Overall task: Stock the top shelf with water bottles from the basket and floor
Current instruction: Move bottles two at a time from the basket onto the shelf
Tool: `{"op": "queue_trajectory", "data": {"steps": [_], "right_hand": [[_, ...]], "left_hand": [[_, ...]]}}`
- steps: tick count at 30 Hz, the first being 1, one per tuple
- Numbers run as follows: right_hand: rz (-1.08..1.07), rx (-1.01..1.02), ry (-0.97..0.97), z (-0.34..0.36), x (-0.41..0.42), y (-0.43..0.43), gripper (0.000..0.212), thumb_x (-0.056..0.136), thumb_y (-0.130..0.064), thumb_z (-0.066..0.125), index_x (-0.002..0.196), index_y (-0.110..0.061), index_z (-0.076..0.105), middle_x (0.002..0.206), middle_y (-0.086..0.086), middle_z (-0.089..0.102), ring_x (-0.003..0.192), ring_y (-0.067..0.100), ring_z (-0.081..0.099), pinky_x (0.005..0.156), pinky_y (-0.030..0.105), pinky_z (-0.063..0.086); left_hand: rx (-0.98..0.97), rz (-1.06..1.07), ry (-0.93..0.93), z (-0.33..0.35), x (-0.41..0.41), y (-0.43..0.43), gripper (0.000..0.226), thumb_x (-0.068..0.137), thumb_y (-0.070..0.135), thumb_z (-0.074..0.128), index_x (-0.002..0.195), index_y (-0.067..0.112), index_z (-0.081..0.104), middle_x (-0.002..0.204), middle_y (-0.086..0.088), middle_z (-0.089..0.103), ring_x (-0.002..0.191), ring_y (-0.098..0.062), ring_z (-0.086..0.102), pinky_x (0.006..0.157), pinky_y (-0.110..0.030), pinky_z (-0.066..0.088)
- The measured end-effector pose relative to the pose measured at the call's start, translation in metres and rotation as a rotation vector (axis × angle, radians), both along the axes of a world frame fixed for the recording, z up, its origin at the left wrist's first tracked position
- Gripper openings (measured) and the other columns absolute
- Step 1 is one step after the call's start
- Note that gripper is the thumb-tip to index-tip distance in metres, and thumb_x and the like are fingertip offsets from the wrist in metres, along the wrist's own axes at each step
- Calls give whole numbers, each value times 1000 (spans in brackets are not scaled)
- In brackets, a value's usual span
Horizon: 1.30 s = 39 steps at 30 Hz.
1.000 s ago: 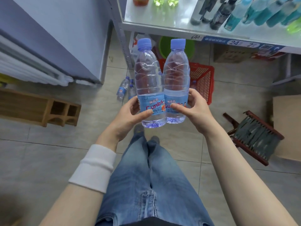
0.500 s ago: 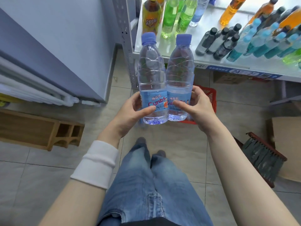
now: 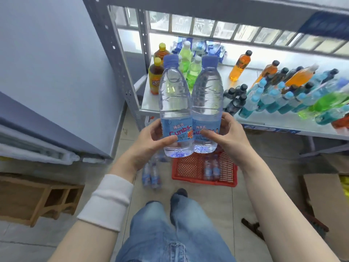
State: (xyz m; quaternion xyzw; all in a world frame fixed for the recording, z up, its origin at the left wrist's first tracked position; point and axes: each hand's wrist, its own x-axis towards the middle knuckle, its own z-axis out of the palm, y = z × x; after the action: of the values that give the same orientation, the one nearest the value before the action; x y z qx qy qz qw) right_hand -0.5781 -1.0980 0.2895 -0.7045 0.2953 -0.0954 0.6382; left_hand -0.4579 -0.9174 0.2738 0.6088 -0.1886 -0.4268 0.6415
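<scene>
Two clear water bottles with blue caps and blue labels stand upright side by side in front of me. My left hand [image 3: 151, 140] grips the left water bottle [image 3: 174, 103] at its label. My right hand [image 3: 229, 138] grips the right water bottle [image 3: 207, 99] the same way. Below them a red basket [image 3: 188, 170] sits on the floor with two water bottles [image 3: 211, 170] lying in it. More water bottles [image 3: 151, 175] lie on the tiles left of the basket. A higher shelf's grey edge [image 3: 226, 6] crosses the top of the view.
The white shelf [image 3: 264, 118] behind the held bottles carries yellow-capped tea bottles [image 3: 155, 78], green, orange, black and teal drinks [image 3: 273, 99]. A grey upright [image 3: 117, 59] frames its left side. A wooden block [image 3: 37, 199] lies at left, a cardboard box [image 3: 324, 201] at right.
Both hands have lifted the two bottles higher, and my view has tilted up, so more of the drinks shelf and the shelf edge above it now show.
</scene>
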Motion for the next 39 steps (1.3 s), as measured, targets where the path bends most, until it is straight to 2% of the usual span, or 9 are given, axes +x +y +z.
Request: {"op": "queue_trajectory", "data": {"steps": [6,12,14,17,20,23,30,35,39], "right_hand": [[31,-98,-147,57,34,-31,52,58,-31,76,106,-22,58,109,1,67,101,14,64,85,28,53],[28,-163,-291,105,83,-47,51,58,-21,82,103,-21,58,102,3,68,96,15,65,74,21,54],[9,-169,-331,115,100,-53,55,57,-21,81,107,-17,58,104,6,68,99,18,65,76,25,55],[-7,-178,-393,133,123,-63,77,42,-46,88,107,-17,59,101,-3,72,99,15,66,78,24,54],[-21,-160,-429,150,144,-75,78,34,-59,85,98,-22,59,93,-12,73,93,6,67,77,18,52],[-20,-144,-468,163,163,-92,82,32,-56,87,99,-20,58,91,-11,73,91,5,67,76,20,53],[31,-218,-465,181,206,-130,97,41,-55,85,117,-6,52,110,1,67,103,11,64,88,26,52],[47,-223,-419,174,226,-157,69,56,-19,85,114,-7,49,105,-1,65,96,2,64,81,18,50],[86,-212,-402,164,237,-169,61,62,-8,81,114,-8,49,108,-1,64,101,8,62,83,21,50]], "left_hand": [[-91,-17,-163,51,37,-30,39,72,14,66,108,26,56,98,16,72,96,-2,66,77,-15,51],[-190,-13,-285,102,90,-46,60,55,51,80,108,31,60,105,11,71,101,-8,65,82,-20,52],[-222,-14,-325,116,108,-52,64,53,52,81,108,27,58,102,13,71,97,-5,66,82,-25,53],[-279,-28,-375,137,135,-63,71,50,53,82,109,24,57,101,13,72,97,-5,66,80,-22,53],[-296,-53,-415,155,158,-77,65,50,40,82,108,24,56,98,16,71,96,-1,65,79,-16,52],[-309,-59,-474,169,181,-94,68,49,46,84,108,24,58,103,13,71,103,-7,63,87,-24,52],[-330,-53,-519,182,223,-133,69,55,34,85,116,22,55,111,13,67,114,-7,58,84,-18,50],[-285,-65,-550,177,246,-152,63,60,24,84,116,28,55,114,16,66,119,-8,55,87,-20,50],[-250,-76,-565,172,255,-156,63,59,21,82,116,27,55,115,16,66,121,-8,54,89,-25,50]]}}
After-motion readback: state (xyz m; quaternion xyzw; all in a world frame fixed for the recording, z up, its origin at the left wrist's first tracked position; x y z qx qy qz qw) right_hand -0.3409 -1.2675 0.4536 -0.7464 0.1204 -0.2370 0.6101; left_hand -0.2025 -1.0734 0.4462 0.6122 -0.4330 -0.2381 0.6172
